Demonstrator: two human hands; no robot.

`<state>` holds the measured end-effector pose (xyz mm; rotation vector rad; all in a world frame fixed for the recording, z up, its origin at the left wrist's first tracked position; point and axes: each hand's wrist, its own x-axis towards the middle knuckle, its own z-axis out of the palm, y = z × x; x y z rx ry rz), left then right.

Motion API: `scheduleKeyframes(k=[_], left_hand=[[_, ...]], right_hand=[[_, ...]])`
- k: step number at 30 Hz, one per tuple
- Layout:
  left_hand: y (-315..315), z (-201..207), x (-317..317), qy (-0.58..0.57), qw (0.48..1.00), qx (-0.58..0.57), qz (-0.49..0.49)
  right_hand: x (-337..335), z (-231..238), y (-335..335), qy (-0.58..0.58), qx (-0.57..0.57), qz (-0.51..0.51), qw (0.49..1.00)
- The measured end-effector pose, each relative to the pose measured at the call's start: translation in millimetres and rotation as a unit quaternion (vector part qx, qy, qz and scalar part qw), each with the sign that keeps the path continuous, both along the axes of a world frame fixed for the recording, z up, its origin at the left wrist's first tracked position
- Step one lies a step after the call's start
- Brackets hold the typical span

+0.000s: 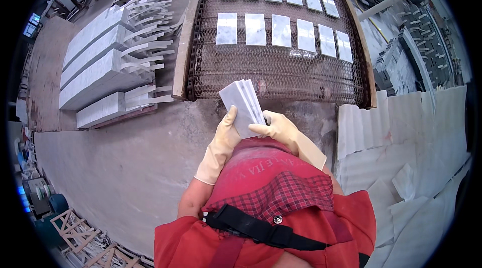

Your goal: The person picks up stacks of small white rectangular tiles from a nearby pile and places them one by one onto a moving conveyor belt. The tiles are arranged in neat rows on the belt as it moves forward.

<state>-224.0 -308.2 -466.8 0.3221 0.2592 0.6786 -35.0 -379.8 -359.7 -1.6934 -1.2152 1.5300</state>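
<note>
A small stack of white marble tiles point(240, 103) is held upright and slightly fanned in front of my body. My left hand point(227, 130), in a cream rubber glove, grips the stack's left side with the thumb on the front tile's face. On the other side my right hand point(275, 126), gloved alike, closes on the stack's lower right edge. Just beyond the stack is a wire-mesh conveyor belt point(236, 67), where rows of similar marble tiles point(255, 30) lie flat and spaced apart.
Strapped stacks of marble tiles point(95, 62) sit left of the conveyor on the floor. White foam sheets point(396, 142) cover the right side, with dark stacked pieces point(391, 62) behind them. Wooden rails point(183, 62) edge the belt. A wooden crate frame point(85, 238) stands at lower left.
</note>
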Motion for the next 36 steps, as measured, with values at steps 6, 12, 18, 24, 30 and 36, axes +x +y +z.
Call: scheduleKeyframes(k=[6, 12, 18, 24, 30, 36], left_hand=[[2.3, 11.7, -10.5, -0.001, 0.999, 0.039, -0.009], [7.6, 16.6, -19.0, 0.121, 0.992, 0.019, -0.017], [25.2, -20.2, -40.6, 0.185, 0.976, 0.048, 0.108], [28.9, -37.2, -47.8, 0.254, 0.961, -0.093, 0.06], [48.6, -53.5, -39.1, 0.218, 0.966, -0.085, 0.114], [54.3, -53.7, -23.3, 0.181, 0.95, -0.177, 0.183]], right_hand=[[-3.9, -9.0, 20.9, 0.084, 0.048, -0.055, 0.994], [-16.6, -40.5, 31.2, 0.222, 0.007, -0.104, 0.969], [-35.9, -68.7, 66.3, 0.186, 0.052, -0.124, 0.973], [-50.8, -75.8, 114.1, 0.155, 0.067, -0.128, 0.977], [-53.6, -71.3, 126.7, 0.135, 0.054, -0.145, 0.979], [-21.7, -68.7, 107.8, 0.104, 0.063, -0.182, 0.976]])
